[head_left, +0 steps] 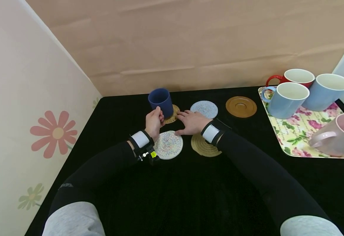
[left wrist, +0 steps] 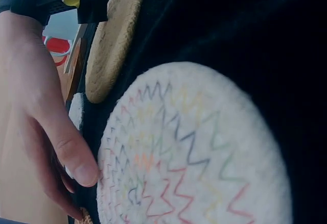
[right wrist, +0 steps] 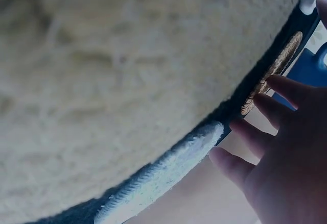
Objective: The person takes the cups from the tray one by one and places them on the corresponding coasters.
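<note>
A dark blue mug point(head_left: 161, 102) stands at the back left, its handle side toward me. My left hand point(head_left: 154, 123) grips it there, fingers curled; they cover the handle in the head view. Behind the mug's right side, partly covered, lies a small brown woven coaster point(head_left: 175, 113). My right hand point(head_left: 191, 122) spreads its fingers low over the coasters, fingertips right at the woven one's edge. In the left wrist view its thumb overlaps the rim of a white coaster with coloured zigzag stitching point(left wrist: 168, 142). The right wrist view shows the mug point(right wrist: 306, 73) beyond the fingers.
A pale blue coaster point(head_left: 205, 108) and a straw-coloured round coaster point(head_left: 204, 147) lie by the right hand. Farther right is a brown wooden disc point(head_left: 241, 107). A floral tray point(head_left: 296, 139) at the right bears several mugs. A wall borders the left side.
</note>
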### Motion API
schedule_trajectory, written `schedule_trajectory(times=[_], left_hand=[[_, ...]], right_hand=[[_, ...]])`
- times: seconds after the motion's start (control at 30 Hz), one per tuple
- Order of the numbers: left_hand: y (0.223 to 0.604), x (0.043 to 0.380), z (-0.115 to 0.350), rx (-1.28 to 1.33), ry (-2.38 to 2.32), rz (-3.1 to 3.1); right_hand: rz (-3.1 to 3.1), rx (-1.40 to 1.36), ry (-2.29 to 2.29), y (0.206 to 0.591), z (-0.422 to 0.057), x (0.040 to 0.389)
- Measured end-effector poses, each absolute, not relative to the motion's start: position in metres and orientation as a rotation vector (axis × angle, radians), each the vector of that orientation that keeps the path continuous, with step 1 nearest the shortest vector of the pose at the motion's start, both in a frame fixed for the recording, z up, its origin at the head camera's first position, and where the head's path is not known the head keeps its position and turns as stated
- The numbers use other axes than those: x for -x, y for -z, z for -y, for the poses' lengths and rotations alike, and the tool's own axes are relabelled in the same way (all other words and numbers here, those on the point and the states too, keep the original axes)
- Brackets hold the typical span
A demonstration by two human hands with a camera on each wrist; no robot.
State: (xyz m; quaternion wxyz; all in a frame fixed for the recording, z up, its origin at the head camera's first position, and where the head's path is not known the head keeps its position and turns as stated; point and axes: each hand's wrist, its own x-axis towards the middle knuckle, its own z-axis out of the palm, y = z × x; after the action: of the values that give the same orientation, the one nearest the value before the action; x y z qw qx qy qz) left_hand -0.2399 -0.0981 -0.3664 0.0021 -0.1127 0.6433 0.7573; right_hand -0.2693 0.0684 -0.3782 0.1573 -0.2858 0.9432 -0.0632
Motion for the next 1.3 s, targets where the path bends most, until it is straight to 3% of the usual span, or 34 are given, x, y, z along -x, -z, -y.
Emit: schedule_trajectory(times=[1.3], left_hand=[[0.371, 0.239, 0.083, 0.365, -2.315, -2.049]], right_hand=[[-2.643, 0.735, 0.25, 0.375, -0.068, 0.271]])
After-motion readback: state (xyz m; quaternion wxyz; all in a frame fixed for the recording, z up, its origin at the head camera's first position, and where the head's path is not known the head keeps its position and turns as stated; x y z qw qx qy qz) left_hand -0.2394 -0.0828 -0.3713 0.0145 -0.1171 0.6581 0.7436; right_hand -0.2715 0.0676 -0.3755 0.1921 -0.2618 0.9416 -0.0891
